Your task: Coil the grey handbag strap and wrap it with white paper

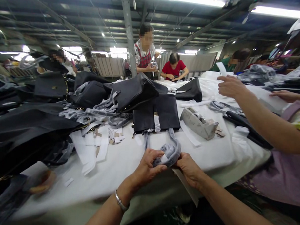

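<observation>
White cloth covers the table (123, 172), its near edge running below two hands at work. The left hand (148, 163) grips a coil of strap (175, 143) in grey film, thumb and fingers curled around it; the right hand (188, 169) pinches the coil's right side. A pale strip (186, 187) hangs beneath the right hand; whether those fingers hold it too, I cannot tell.

Just beyond, the strap's black bag (164, 116) lies on the cloth. Its strap looks wrapped along most of what shows, and its front tab wears a white cover (157, 123), so this bag seems well along; whether the film is fastened at the coil is hidden.

Left of the hands lie loose paper strips (103, 143), and right of the bag sits a tape dispenser (198, 124). Farther left, more bags are heaped, one bag (51, 86) with its brass catch bare, apparently not covered yet. At right, a co-worker's hand (231, 85) lifts a white slip (220, 68). Across the table, a person in red (174, 69) bends over work.
</observation>
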### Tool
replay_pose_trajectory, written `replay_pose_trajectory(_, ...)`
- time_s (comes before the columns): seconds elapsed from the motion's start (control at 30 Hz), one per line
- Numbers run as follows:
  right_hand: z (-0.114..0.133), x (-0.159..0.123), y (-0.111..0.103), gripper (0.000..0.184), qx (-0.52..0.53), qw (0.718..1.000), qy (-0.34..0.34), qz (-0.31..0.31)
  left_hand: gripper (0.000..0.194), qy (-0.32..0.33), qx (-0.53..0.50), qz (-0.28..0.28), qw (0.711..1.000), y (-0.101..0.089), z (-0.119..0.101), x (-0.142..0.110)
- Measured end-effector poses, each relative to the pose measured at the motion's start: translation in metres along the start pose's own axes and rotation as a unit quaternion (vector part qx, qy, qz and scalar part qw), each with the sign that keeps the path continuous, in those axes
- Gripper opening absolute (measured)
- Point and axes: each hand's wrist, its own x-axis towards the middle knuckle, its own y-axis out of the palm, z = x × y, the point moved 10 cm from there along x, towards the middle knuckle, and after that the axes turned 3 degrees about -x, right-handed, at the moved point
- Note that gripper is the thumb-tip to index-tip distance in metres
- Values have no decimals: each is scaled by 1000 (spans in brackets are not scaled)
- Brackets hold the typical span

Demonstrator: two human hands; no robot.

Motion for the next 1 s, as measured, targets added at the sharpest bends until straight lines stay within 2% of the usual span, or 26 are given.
replay_pose_trajectory(0.13, 8, 6, 8, 30, 41, 998, -47, 24, 53, -34, -34, -21, 999, -4, 11, -1)
replay_pose_trajectory(0.27, 3, 6, 16, 33, 54, 997, -11, 50, 72, -54, -54, -13, 997, -4, 14, -1)
replay_pose_trajectory(0.37, 1, 4, 19, 31, 35, 997, 14, 64, 60, -50, -28, 2, 998, -4, 10, -1)
replay_pose_trajectory(0.5, 7, -4, 16, 32, -13, 997, 0, 79, 45, -45, 17, -7, 999, -4, 4, -2)
replay_pose_trajectory(0.63, -2, -23, -1, 36, -94, 991, 0, 96, 34, -18, 71, 2, 997, 1, -6, -2)
replay_pose_trajectory(0.7, -22, -32, -14, 33, -138, 985, 48, 89, 32, -6, 89, 12, 996, 4, -10, 0)
replay_pose_trajectory(0.77, -39, -38, -28, 34, -165, 980, 96, 58, 32, 1, 99, 19, 995, 5, -12, 2)
replay_pose_trajectory(0.83, -43, -40, -34, 36, -183, 977, 110, 24, 37, 7, 111, 32, 993, 7, -13, 4)
replay_pose_trajectory(1.0, -32, -29, -10, 34, -150, 983, 102, 18, 51, 17, 156, 66, 985, 8, -14, 10)
